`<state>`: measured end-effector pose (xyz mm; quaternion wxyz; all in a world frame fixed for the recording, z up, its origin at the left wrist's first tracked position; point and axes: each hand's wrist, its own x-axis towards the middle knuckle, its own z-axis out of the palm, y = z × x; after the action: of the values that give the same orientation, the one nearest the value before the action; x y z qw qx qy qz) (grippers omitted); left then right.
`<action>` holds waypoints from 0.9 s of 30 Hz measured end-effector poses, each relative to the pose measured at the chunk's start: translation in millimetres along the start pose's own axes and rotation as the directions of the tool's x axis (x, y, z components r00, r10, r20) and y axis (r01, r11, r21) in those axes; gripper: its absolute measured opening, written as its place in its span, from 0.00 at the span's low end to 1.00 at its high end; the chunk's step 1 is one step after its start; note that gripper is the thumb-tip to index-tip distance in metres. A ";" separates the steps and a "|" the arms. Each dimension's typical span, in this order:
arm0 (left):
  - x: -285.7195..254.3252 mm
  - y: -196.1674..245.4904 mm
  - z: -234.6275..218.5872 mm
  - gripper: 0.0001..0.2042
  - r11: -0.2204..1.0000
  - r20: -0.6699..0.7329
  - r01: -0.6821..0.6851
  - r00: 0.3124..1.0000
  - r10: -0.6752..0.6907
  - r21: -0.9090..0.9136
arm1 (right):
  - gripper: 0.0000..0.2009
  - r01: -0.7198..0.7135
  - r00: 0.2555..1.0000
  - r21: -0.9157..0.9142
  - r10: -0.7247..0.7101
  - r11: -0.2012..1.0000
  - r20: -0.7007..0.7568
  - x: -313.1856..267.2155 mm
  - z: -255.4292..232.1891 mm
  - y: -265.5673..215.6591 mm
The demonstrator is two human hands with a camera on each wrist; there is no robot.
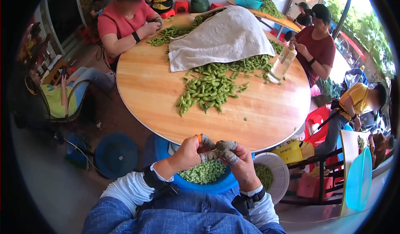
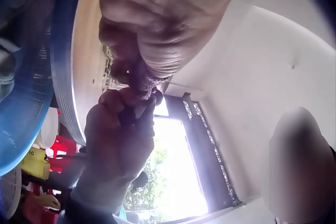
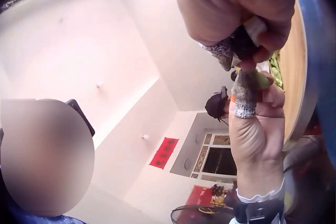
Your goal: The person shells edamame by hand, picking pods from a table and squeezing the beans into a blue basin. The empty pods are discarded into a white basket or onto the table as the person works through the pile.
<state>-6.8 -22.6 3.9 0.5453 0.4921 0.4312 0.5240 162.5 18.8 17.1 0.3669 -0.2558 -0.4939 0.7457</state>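
Both hands meet at the near edge of the round table, above a blue basin (image 1: pixel 233 180) of shelled green beans (image 1: pixel 203 171). Grey covers wrap several of the thumbs and fingers. A green soybean pod (image 3: pixel 264 80) shows between the left thumb and fingers in the right wrist view. My left hand (image 1: pixel 186 152) pinches it, and my right hand (image 1: pixel 242 164) grips its other end with curled fingertips. The fingers hide most of the pod. In the left wrist view the two hands (image 2: pixel 152 29) overlap and the pod is lost in shadow.
Ahead on the wooden table (image 1: pixel 150 88) lies a heap of soybean pods (image 1: pixel 210 88), partly under a pale towel (image 1: pixel 225 38). A clear bottle (image 1: pixel 282 65) lies at its right. A white basket (image 1: pixel 279 177) with pods stands right of the basin. Other people sit around the table.
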 end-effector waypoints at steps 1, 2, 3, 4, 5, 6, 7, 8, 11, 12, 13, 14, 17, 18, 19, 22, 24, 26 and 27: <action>-0.6 -8.6 1.3 0.13 0.998 0.034 0.033 0.999 -0.031 -0.055 | 0.12 0.016 1.000 -0.004 -0.016 1.000 0.013 -2.3 -1.3 1.8; -2.3 -12.1 4.0 0.13 0.997 0.049 0.053 0.998 -0.050 -0.062 | 0.11 0.033 0.999 -0.008 -0.032 0.999 0.027 -4.0 -2.7 3.7; -3.6 -7.9 9.9 0.13 0.995 0.062 0.072 0.996 -0.068 -0.067 | 0.10 0.051 0.998 -0.012 -0.050 0.999 0.042 -4.8 -4.2 5.7; -4.7 -6.2 14.0 0.12 0.993 0.075 0.091 0.993 -0.086 -0.072 | 0.10 0.046 0.998 -0.029 -0.045 0.998 0.045 -5.1 -6.4 10.2; -4.9 -13.7 14.6 0.11 0.987 0.120 0.142 0.984 -0.133 -0.072 | 0.10 0.041 0.998 -0.046 -0.039 0.998 0.047 -5.4 -9.4 16.7; -6.7 -17.4 15.5 0.11 0.991 0.116 0.125 0.986 -0.120 -0.037 | 0.10 0.036 0.998 -0.064 -0.033 0.997 0.049 -6.3 -12.0 21.9; -8.3 -19.9 15.9 0.10 0.994 0.113 0.108 0.988 -0.107 -0.002 | 0.10 0.040 0.998 -0.064 -0.036 0.997 0.056 -7.1 -13.1 24.0; -9.1 -21.6 15.5 0.10 0.995 0.109 0.089 0.990 -0.092 0.034 | 0.11 0.053 0.999 -0.088 -0.051 0.995 0.016 -8.2 -11.0 23.0; -11.5 -24.8 14.1 0.08 0.980 0.067 0.196 0.979 -0.194 -0.022 | 0.13 0.063 0.994 -0.146 -0.076 0.987 -0.079 -12.4 -4.5 18.4; -12.0 -27.1 14.8 0.08 0.983 0.017 0.166 0.986 -0.165 -0.078 | 0.14 0.054 0.993 -0.158 -0.070 0.986 -0.098 -14.0 -6.9 17.7; -12.9 -30.4 15.6 0.09 0.982 -0.035 0.133 0.990 -0.139 -0.132 | 0.15 0.044 0.991 -0.170 -0.064 0.984 -0.116 -15.2 -9.3 17.3; -13.7 -32.7 15.9 0.10 0.978 -0.090 0.096 0.989 -0.114 -0.184 | 0.16 -0.027 0.998 -0.126 0.019 0.992 -0.061 -16.6 -9.8 14.5; -12.3 -32.8 14.6 0.14 0.997 -0.118 0.003 0.993 -0.012 -0.079 | 0.15 -0.212 0.975 -0.013 0.212 0.977 0.063 -19.1 -6.8 11.3; -12.5 -32.7 14.6 0.15 0.996 -0.111 0.000 0.994 -0.011 -0.092 | 0.15 -0.213 0.976 -0.003 0.213 0.977 0.049 -17.9 -5.7 13.4; -12.9 -32.5 14.6 0.17 0.994 -0.105 -0.003 0.994 -0.008 -0.105 | 0.14 -0.215 0.976 0.005 0.214 0.977 0.036 -16.3 -4.9 14.9; -15.4 -23.7 13.4 0.14 0.950 -0.067 0.172 0.978 -0.196 -0.260 | 0.12 -0.173 0.982 -0.008 0.173 0.985 0.076 -14.2 -10.9 22.0; -17.9 -17.3 12.9 0.11 0.887 0.019 0.327 0.940 -0.340 -0.327 | 0.11 -0.124 0.985 -0.019 0.126 0.992 0.118 -15.3 -11.0 20.2; -22.4 -14.8 7.3 0.08 0.831 0.135 0.461 0.887 -0.442 -0.312 | 0.10 -0.070 0.985 -0.020 0.073 0.997 0.154 -16.7 -5.0 11.8; -25.1 -17.3 2.6 0.07 0.826 0.210 0.489 0.871 -0.444 -0.280 | 0.10 -0.050 0.988 -0.054 0.058 0.997 0.146 -17.0 -6.6 15.2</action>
<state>-3.6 -47.3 -14.0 0.7581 0.3095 0.4083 0.4035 173.2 5.2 0.9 0.3026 -0.2224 -0.5309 0.7597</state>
